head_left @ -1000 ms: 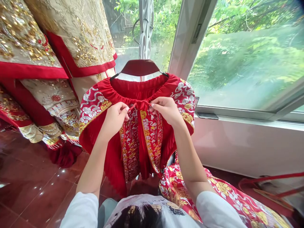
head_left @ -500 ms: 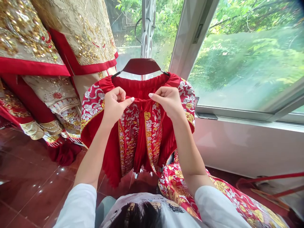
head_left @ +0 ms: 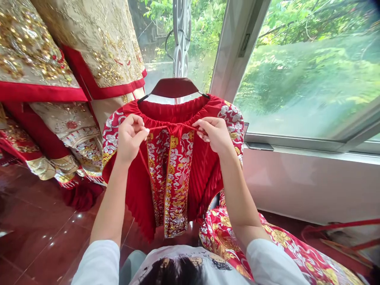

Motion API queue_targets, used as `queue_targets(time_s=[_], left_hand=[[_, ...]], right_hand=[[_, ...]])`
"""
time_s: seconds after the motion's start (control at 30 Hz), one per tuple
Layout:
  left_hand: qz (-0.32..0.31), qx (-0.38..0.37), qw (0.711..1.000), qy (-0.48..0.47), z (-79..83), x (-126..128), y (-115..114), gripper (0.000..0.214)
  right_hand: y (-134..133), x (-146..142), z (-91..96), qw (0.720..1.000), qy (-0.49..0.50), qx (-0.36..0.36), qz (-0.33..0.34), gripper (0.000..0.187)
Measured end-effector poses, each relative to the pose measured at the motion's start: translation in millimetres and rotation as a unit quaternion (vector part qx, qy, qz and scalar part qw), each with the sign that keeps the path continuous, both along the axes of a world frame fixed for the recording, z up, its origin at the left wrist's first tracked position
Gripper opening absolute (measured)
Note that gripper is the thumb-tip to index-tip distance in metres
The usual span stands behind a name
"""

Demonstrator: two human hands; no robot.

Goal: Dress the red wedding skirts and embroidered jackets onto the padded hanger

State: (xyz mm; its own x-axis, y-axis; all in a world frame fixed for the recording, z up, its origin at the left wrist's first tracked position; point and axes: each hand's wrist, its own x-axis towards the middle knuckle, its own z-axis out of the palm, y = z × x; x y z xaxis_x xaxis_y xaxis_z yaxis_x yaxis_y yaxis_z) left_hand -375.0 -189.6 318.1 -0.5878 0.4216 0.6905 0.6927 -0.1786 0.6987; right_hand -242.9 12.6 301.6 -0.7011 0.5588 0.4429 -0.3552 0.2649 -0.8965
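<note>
A red garment (head_left: 178, 166) with gold and silver embroidery hangs in front of me on a hanger (head_left: 175, 88). A thin red drawstring (head_left: 158, 128) runs along its gathered neckline, crossed at the middle front. My left hand (head_left: 130, 136) pinches one end of the string between thumb and forefinger, left of centre. On the other side, my right hand (head_left: 214, 133) pinches the opposite end, its other fingers curled. Between the two hands the string is stretched taut, and the neckline fabric bunches at the crossing. Two embroidered panels hang side by side below it.
Beige gowns (head_left: 97, 51) with gold sequins and red trim hang at the left. Red embroidered cloth (head_left: 285, 241) lies at lower right. A dark flat object (head_left: 260, 146) rests on the window sill. An ornate metal stand (head_left: 181, 51) rises behind the hanger. The floor has red tiles.
My hands have moved apart, pulling the drawstring ends outward. The neckline has drawn in at the middle, and the two embroidered panels have come closer together.
</note>
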Motion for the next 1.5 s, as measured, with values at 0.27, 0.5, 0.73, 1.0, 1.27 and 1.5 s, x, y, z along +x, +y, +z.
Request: queue_targets(time_s=[0.27, 0.5, 0.73, 1.0, 1.27, 1.5], left_hand=[[0.124, -0.157, 0.974, 0.103, 10.9, 10.8, -29.9, 0.01], [0.15, -0.068, 0.962, 0.217, 13.5, 10.6, -24.3, 0.016], [0.13, 0.035, 0.943, 0.304, 12.7, 10.8, -1.4, 0.019], [0.049, -0.015, 0.906, 0.421, 33.5, 22.5, 32.0, 0.012], [-0.01, -0.028, 0.945, 0.327, 27.4, 7.0, 43.1, 0.016], [0.035, -0.132, 0.922, 0.362, 4.6, 1.1, 39.7, 0.019]], right_hand=[[9.7, 21.3, 6.2, 0.984, -0.098, 0.12, 0.092, 0.014], [3.6, 16.6, -0.2, 0.982, 0.086, 0.093, 0.143, 0.028], [-12.8, -12.7, -13.4, 0.971, 0.179, -0.009, 0.161, 0.019], [-39.1, -30.3, 2.1, 0.966, 0.207, 0.146, 0.043, 0.015], [-38.2, -36.3, -7.3, 0.968, 0.245, 0.057, 0.001, 0.022], [-38.6, -45.7, -10.0, 0.96, 0.281, -0.009, -0.017, 0.022]])
